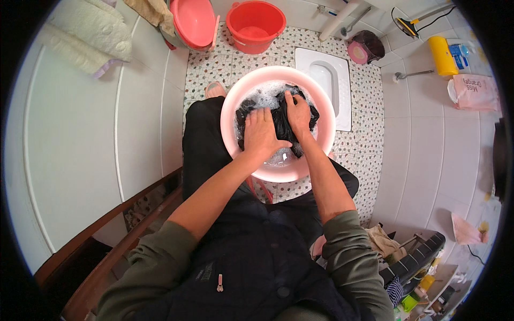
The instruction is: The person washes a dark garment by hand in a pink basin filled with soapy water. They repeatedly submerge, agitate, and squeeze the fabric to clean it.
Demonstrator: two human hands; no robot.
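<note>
A pink plastic basin [278,175] of sudsy water stands in front of me, between my knees. Black cloth [283,124] lies bunched and wet in it, partly under the foam. My left hand [262,134] is spread flat, palm down, over the cloth's left part, its thumb pointing right and its fingertips slightly blurred. On the right side of the basin, my right hand [298,114] curls around a bunched fold of the same cloth. The palm sides of both hands are hidden.
Beyond the basin are a white squat toilet [341,90], a red bucket [256,40] and pink basins [195,22]. A waste bin [365,47] stands at the far right corner. Towels [88,38] hang at upper left. Cluttered shelves [437,295] line the lower right.
</note>
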